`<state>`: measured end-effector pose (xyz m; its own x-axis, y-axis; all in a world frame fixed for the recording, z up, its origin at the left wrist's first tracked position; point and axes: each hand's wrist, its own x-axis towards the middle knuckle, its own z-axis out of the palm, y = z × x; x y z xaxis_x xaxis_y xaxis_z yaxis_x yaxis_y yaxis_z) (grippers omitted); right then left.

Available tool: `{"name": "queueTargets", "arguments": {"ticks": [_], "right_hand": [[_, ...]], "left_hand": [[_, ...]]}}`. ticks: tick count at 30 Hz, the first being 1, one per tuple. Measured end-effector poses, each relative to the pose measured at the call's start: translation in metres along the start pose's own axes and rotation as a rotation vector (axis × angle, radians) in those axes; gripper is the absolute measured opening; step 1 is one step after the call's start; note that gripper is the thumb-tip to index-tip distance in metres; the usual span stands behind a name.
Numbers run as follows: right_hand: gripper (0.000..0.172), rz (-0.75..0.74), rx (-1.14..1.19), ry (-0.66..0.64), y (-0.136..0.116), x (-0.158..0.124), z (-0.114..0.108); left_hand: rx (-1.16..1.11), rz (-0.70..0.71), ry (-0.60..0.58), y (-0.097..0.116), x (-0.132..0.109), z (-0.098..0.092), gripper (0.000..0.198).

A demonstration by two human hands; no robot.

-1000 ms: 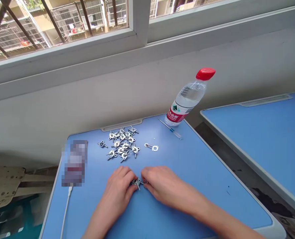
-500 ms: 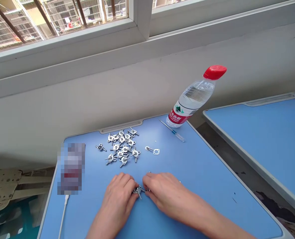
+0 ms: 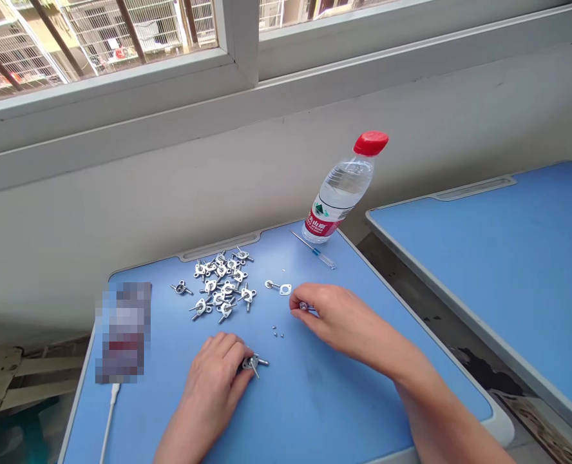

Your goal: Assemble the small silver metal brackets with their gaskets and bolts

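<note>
My left hand (image 3: 216, 380) rests on the blue desk (image 3: 315, 399) with its fingers closed on a small metal part (image 3: 253, 363) that has a pin sticking out. My right hand (image 3: 332, 314) is further back and to the right, pinching a tiny metal piece (image 3: 304, 305) between thumb and fingers. Two tiny loose bits (image 3: 278, 332) lie on the desk between the hands. A pile of several similar metal parts (image 3: 218, 283) lies behind my left hand. A separate flat plate with a pin (image 3: 279, 287) lies just left of my right hand.
A water bottle with a red cap (image 3: 343, 189) stands at the desk's back right corner, with a thin screwdriver (image 3: 314, 249) in front of it. A blurred phone (image 3: 122, 332) with a white cable (image 3: 108, 419) lies at the left. A second blue desk (image 3: 498, 245) stands to the right across a gap.
My right hand has drawn away from the left, moving back and to the right with a tiny piece. The left hand still grips the metal part. Two tiny bits now show between them.
</note>
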<state>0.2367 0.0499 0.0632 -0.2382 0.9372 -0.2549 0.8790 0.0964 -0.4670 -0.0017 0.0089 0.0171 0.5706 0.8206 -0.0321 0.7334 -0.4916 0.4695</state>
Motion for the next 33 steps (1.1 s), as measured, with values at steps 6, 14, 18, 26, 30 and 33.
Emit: {"name": "queueTargets", "arguments": {"ticks": [6,14,18,26,30,33], "right_hand": [[0.022,-0.046,-0.067,-0.056,-0.004,-0.001,0.006],[0.022,-0.074,-0.202,-0.098,-0.005,0.001,0.023],[0.02,-0.072,-0.224,-0.121,-0.004,0.0,0.026],[0.014,-0.11,-0.286,-0.12,-0.008,0.002,0.04],[0.017,-0.131,-0.276,-0.126,-0.008,0.004,0.045],[0.023,-0.129,-0.26,-0.117,-0.008,0.003,0.045]], "left_hand": [[0.012,-0.006,-0.002,0.001,0.001,-0.001,0.01],[0.021,-0.017,-0.009,0.002,0.0,0.001,0.01],[0.018,-0.005,0.004,0.001,0.0,0.002,0.01],[0.028,0.014,0.028,-0.001,0.0,0.004,0.008],[0.028,0.013,0.022,-0.001,0.0,0.004,0.008],[0.028,0.022,0.017,-0.001,0.0,0.004,0.01]]}}
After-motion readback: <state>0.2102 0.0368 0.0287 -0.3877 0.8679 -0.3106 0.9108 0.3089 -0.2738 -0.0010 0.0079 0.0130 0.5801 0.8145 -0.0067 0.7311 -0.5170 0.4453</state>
